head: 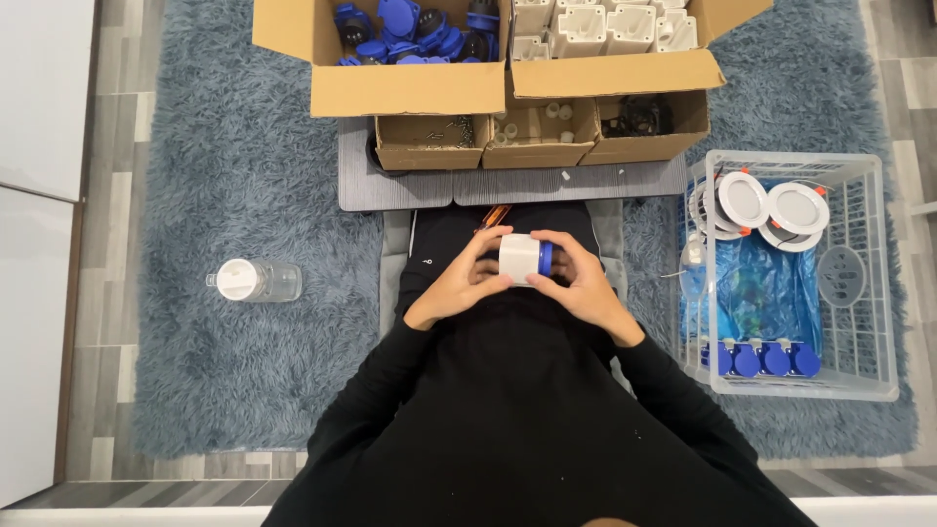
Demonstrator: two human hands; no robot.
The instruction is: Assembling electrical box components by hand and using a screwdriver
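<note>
both the left hand (467, 280) and right hand (576, 276) grip a white box (519, 259) with a blue cap (545, 258) over the lap, between a bottle (256, 280) and a crate (859, 293).

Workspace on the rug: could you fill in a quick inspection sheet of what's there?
Surface: shaggy blue-grey rug on wood floor; grey board ahead.
Job's things: white housing with blue cap, held over the lap.
Clutter: cardboard boxes of blue parts and white housings; white basket with round lamps; clear bottle.
Grippers: left hand and right hand both grip the housing.
Cables: thin wire beside the basket.
Surroundings: white cabinet at left.
</note>
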